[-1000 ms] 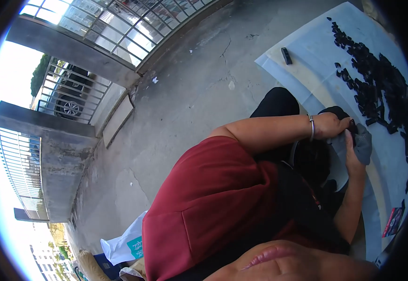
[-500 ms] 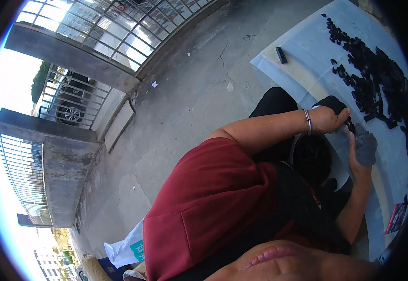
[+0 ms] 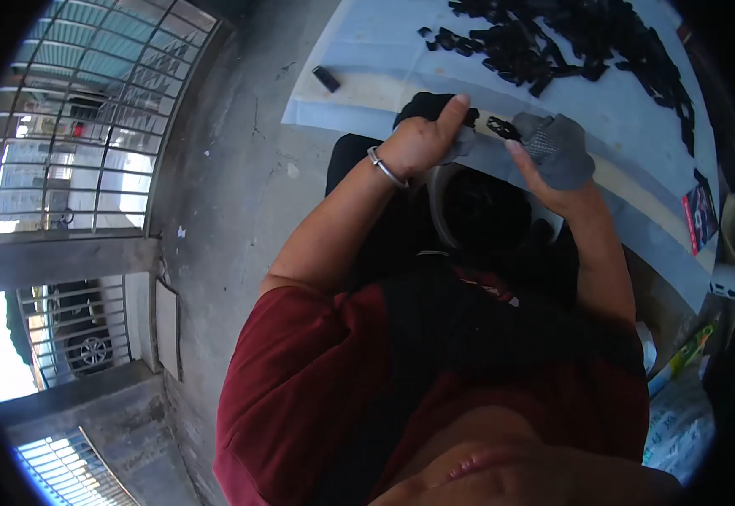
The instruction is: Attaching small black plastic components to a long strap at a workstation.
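Note:
My left hand (image 3: 425,135), with a metal bangle at the wrist and a black covering over the fingers, is closed on a small black plastic piece (image 3: 472,117). Facing it, my right hand (image 3: 556,160) wears a grey fabric covering on its fingers and pinches another black plastic piece (image 3: 502,128) with an open lattice shape. A narrow gap separates the two pieces. Both hands are above the near edge of the pale sheeted table (image 3: 384,72). Below them, between my legs, stands a round light-rimmed bucket (image 3: 437,211) with dark contents.
Several loose black plastic pieces (image 3: 545,51) lie heaped on the table's far side. One black block (image 3: 326,79) sits apart near the left corner. A red and dark printed packet (image 3: 700,212) is at the right. Plastic bags (image 3: 680,422) are at the lower right; a barred fence (image 3: 89,126) stands left.
The view has turned, so the table and both hands appear farther left and higher. My hands, close together on a black piece before, are now apart, each with a piece.

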Tool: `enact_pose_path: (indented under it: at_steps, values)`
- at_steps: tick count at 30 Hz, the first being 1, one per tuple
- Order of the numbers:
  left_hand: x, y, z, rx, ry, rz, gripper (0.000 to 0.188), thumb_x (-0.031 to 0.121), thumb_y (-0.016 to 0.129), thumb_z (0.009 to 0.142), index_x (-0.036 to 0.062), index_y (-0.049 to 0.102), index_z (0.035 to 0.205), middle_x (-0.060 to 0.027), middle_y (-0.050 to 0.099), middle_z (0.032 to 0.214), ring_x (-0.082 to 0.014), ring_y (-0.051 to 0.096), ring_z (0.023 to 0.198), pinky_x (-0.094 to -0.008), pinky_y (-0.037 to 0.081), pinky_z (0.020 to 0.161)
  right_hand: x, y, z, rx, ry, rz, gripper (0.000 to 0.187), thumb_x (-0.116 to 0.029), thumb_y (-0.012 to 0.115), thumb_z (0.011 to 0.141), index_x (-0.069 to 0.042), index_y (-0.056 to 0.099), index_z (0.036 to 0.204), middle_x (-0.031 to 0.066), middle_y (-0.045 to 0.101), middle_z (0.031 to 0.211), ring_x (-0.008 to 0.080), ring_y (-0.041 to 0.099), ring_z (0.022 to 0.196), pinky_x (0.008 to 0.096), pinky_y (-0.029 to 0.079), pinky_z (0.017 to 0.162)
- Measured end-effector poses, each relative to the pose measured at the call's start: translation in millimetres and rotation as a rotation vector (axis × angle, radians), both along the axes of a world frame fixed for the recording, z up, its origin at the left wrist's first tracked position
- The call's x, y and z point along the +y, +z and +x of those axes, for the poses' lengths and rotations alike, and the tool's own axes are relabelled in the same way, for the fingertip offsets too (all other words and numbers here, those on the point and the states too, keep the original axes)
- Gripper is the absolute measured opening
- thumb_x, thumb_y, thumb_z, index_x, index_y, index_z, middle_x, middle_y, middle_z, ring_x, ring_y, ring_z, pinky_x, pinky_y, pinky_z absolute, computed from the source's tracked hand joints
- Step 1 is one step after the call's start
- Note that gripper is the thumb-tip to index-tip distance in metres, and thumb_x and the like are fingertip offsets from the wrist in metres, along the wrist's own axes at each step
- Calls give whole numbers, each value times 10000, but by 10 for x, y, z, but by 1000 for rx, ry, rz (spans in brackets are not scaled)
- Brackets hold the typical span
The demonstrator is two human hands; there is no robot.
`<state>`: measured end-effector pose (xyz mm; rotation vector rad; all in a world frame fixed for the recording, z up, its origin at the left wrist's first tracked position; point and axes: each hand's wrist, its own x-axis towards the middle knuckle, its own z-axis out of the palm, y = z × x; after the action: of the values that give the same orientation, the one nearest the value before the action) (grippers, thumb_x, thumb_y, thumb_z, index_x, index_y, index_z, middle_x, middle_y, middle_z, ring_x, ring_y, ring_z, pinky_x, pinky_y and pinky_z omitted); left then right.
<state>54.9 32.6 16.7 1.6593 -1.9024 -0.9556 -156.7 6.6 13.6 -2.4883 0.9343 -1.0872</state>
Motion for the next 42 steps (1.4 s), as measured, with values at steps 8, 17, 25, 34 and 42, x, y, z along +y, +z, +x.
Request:
enact_pose_path:
  at_steps: [8, 17, 25, 34, 42]
  values:
    - [-64, 33, -243, 378, 64, -87, 462, 386, 375, 914, 20, 569, 709, -14, 518, 563, -96, 459, 486, -245, 363, 446, 43, 59, -75, 168, -28, 28, 252, -253, 614, 780, -33, 596, 902, 123, 579, 798, 285, 544, 725, 352, 442, 658]
    - [-40, 26, -419, 75, -24, -380, 312, 201, 393, 890, 2, 559, 717, -192, 556, 630, -357, 533, 606, -399, 421, 570, 53, -195, 41, 98, -33, -179, 188, -194, 584, 758, -82, 596, 909, 72, 601, 857, 264, 565, 764, 354, 450, 672]
    - [-356, -38, -188, -337, -214, -400, 294, 237, 401, 870, 37, 583, 754, -193, 579, 709, -366, 556, 686, -426, 441, 650, -162, 192, -85, 434, -5, 221, 300, -321, 506, 820, -42, 588, 893, 163, 589, 809, 329, 561, 775, 396, 437, 727]
    - [-1187, -284, -528, -472, -159, -991, 292, 132, 502, 750, 67, 571, 1026, -170, 585, 968, -313, 583, 865, -400, 478, 709, -758, -52, -86, 578, -355, -32, 316, -305, 541, 781, -59, 555, 979, 187, 577, 859, 353, 547, 825, 441, 425, 720]
    - [-1080, -389, -521, -515, 21, -891, 205, 100, 511, 694, 112, 662, 832, -83, 615, 726, -249, 612, 684, -365, 472, 510, -717, -280, -471, 578, -442, -214, 279, -267, 508, 818, -56, 571, 989, 171, 574, 933, 325, 550, 856, 396, 423, 749]
